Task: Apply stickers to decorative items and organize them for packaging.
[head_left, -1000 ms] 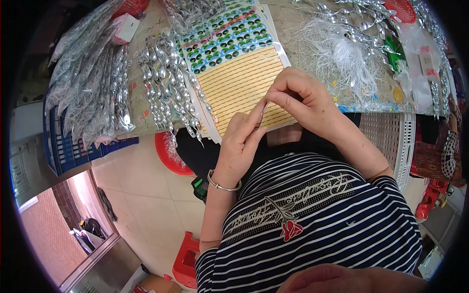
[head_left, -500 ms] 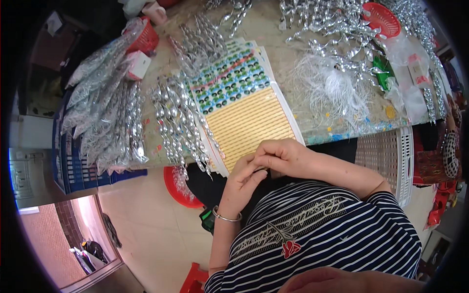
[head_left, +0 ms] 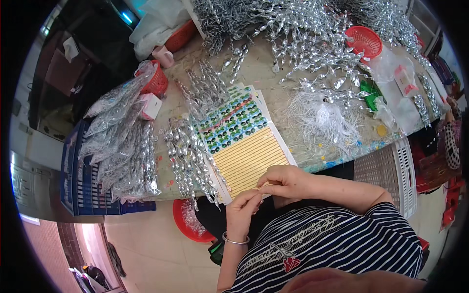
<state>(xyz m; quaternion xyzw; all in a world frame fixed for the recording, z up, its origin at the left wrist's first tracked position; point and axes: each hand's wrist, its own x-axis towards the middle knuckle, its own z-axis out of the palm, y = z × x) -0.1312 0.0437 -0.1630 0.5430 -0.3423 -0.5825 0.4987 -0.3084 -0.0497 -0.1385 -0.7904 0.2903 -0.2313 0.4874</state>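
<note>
My left hand, with a silver bangle on its wrist, is closed in a pinch. Its fingertips meet those of my right hand, which is pinched too, at the table's near edge. Whatever lies between the fingers is too small to make out. Just beyond them is a stack of sticker sheets, gold strips on the nearer part and green, blue and black pictures farther up. Silver twisted foil ornaments lie along the left side of the sheets, some overlapping the edge.
Plastic-bagged ornaments fill a blue crate at left. White threads lie on the table's right, near a green object. Red baskets and heaped silver spirals sit farther back. Below the table are a red basin and grey crate.
The view has tilted up, so more of the table's far side shows. My hands stay together at the sheets' near edge, and their fingertips have shifted into a closer pinch.
</note>
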